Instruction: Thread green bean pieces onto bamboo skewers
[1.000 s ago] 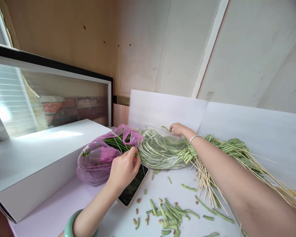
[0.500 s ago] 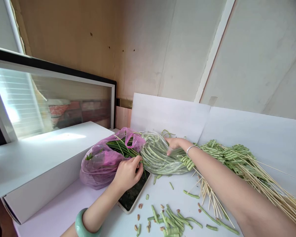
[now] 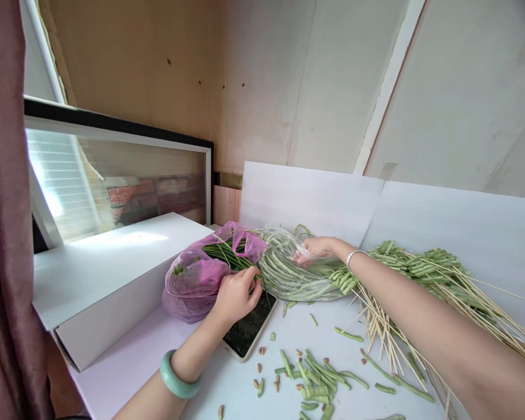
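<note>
My left hand (image 3: 238,293) rests closed at the mouth of a pink plastic bag (image 3: 192,280) of green chives, its fingers pinching the bag's edge or the stalks. Under the hand lies a phone (image 3: 250,329) with a dark screen. My right hand (image 3: 317,248) reaches into a clear plastic bag (image 3: 289,271) full of long green beans, fingers curled on the plastic or the beans. Behind my right forearm lies a heap of beans threaded on bamboo skewers (image 3: 424,274).
Cut bean pieces (image 3: 310,376) and small brown bits are scattered on the white table (image 3: 126,361) in front. A long white box (image 3: 100,280) stands at the left under a window. White boards lean on the back wall. A dark red curtain (image 3: 2,233) hangs at far left.
The view has shifted left, bringing the curtain in. My right hand has moved from the bag's far rim down into the clear bag. My left hand stays at the pink bag.
</note>
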`<state>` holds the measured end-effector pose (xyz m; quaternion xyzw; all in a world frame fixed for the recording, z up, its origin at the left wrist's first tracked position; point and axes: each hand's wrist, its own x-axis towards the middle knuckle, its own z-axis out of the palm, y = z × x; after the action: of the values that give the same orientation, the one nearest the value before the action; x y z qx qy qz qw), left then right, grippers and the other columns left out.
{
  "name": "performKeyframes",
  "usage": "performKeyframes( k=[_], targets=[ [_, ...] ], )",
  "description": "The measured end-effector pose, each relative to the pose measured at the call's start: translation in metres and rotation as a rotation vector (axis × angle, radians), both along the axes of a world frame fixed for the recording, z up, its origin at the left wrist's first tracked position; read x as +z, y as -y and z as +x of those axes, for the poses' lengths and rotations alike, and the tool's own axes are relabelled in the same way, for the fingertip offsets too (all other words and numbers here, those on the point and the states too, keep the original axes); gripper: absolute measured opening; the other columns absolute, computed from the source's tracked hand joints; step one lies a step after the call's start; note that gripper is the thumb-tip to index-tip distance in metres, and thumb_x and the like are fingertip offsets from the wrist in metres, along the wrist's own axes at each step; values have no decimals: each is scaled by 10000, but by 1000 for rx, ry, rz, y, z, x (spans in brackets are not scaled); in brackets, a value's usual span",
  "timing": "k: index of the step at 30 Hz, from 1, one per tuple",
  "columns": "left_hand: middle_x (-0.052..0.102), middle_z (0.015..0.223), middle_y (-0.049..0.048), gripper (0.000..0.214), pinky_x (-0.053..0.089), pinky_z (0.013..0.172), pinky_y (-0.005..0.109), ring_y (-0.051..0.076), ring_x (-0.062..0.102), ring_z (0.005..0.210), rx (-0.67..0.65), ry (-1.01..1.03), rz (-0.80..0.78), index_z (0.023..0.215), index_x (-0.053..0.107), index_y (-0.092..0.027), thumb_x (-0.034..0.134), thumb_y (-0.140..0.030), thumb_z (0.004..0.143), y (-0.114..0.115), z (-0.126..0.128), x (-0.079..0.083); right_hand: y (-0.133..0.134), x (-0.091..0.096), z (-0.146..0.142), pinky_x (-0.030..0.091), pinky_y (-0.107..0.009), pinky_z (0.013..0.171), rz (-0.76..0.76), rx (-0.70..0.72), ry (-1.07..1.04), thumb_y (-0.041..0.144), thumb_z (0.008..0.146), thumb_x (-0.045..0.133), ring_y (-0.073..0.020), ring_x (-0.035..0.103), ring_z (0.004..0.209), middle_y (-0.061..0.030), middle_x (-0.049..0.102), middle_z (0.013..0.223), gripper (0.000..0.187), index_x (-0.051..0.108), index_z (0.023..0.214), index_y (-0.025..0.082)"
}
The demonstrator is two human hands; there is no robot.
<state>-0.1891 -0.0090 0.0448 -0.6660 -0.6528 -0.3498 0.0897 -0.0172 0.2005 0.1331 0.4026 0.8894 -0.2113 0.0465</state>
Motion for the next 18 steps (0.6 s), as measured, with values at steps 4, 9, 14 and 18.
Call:
performKeyframes(
  k=[4, 9, 14, 18],
  targets=[
    [648, 711, 3, 132, 433, 577, 251, 141, 599, 557, -25, 1, 26, 915, 538, -203, 412, -221, 878, 1, 1, 0, 13, -3, 6, 546, -376, 805, -251, 48, 36, 328, 957, 535, -193, 634, 940, -68, 611, 1141, 298, 586, 1173, 130],
    [641, 688, 2, 120, 424, 560, 257, 146, 593, 538, -33, 4, 67, 891, 527, -204, 411, -220, 865, 0, 0, -3, 4, -14, -11, 547, -401, 808, -291, 54, 190, 325, 934, 575, -204, 626, 967, -82, 605, 1165, 316, 567, 1199, 153],
    [637, 677, -3, 106, 411, 540, 253, 143, 590, 524, -37, -8, 96, 877, 526, -205, 424, -206, 849, -2, -1, -4, -6, -28, -29, 548, -400, 806, -188, 164, 299, 329, 926, 586, -212, 626, 967, -75, 608, 1158, 314, 577, 1184, 149],
    [630, 661, -5, 98, 406, 533, 251, 143, 584, 516, -35, -24, 111, 861, 527, -204, 431, -193, 843, -3, -1, -4, -3, -36, -31, 543, -395, 816, -27, 274, 291, 357, 921, 586, -242, 620, 979, -48, 616, 1143, 300, 613, 1128, 141]
  ],
)
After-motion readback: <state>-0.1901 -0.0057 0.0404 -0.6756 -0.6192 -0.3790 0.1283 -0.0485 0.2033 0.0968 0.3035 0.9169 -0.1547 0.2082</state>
